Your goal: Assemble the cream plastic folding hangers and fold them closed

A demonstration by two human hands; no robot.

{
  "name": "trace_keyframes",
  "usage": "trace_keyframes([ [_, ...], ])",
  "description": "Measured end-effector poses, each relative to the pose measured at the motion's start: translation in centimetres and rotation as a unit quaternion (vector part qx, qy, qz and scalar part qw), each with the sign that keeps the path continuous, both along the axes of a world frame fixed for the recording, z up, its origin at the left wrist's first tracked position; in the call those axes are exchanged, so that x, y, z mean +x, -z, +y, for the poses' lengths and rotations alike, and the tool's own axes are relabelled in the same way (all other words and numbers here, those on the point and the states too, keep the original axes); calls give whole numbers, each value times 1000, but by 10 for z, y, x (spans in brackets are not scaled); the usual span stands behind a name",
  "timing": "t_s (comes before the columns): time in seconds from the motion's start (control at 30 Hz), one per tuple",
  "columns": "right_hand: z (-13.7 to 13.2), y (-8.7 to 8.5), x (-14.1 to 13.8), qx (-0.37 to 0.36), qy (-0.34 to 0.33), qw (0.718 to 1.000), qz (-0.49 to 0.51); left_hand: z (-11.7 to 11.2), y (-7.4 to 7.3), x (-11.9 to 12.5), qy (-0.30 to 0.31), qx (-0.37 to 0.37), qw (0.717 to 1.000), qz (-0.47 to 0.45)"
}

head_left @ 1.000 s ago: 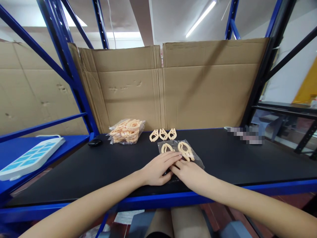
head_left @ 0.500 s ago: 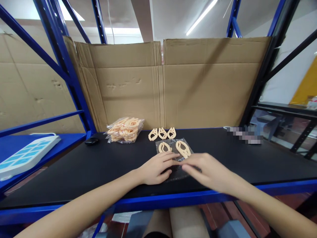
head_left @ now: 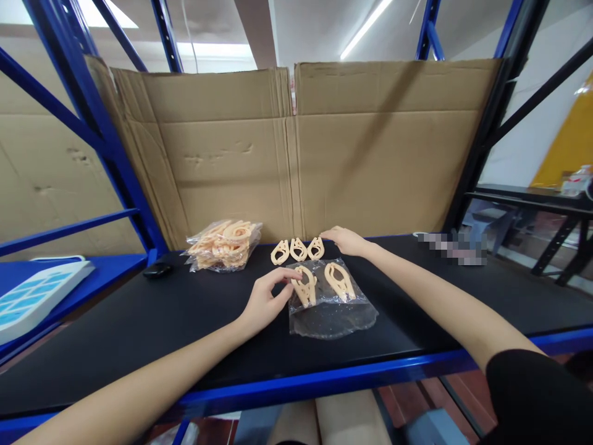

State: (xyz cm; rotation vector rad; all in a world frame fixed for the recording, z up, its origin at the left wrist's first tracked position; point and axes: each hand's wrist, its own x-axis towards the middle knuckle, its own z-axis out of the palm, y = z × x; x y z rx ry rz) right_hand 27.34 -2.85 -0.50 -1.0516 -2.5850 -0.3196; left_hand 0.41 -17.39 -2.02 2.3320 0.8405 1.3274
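A clear plastic bag [head_left: 330, 309] lies on the black bench top [head_left: 139, 327] with two peach plastic clips [head_left: 340, 281] inside. My left hand [head_left: 264, 300] pinches the bag's left edge beside one clip. My right hand [head_left: 345, 240] has reached to the back, its fingers resting at the rightmost of three loose peach clips [head_left: 299, 249] lined up by the cardboard. Whether those fingers grip a clip I cannot make out.
A filled bag of peach clips [head_left: 223, 244] sits at the back left. A small black object [head_left: 156, 270] lies near it. Cardboard sheets [head_left: 296, 148] wall the back. Blue rack posts [head_left: 88, 117] stand left; a white and blue panel [head_left: 37, 293] lies on the blue shelf.
My right hand left the bag and reached back to the three loose clips. My left hand shifted from lying flat on the bag to pinching its left edge.
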Motion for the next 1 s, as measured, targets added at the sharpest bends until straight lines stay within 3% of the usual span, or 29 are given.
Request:
trace_keyframes([
  [0.23,36,13,-18,-42,-10,995,-85,-1,1,-1,-20,-2,1000,18],
  [0.4,38,12,-2,-50,0,995,-87,-5,-3,-2,6,15,999,37],
  [0.57,14,17,40,-54,38,996,-52,-2,-3,0,20,25,998,48],
  [0.7,-19,29,64,-34,64,997,-9,5,-2,5,-18,7,999,34],
  [0.87,-40,34,68,-1,75,997,27,0,-4,9,-27,-29,998,46],
  [1.0,-38,32,67,12,66,996,65,-10,-7,8,29,-17,996,77],
])
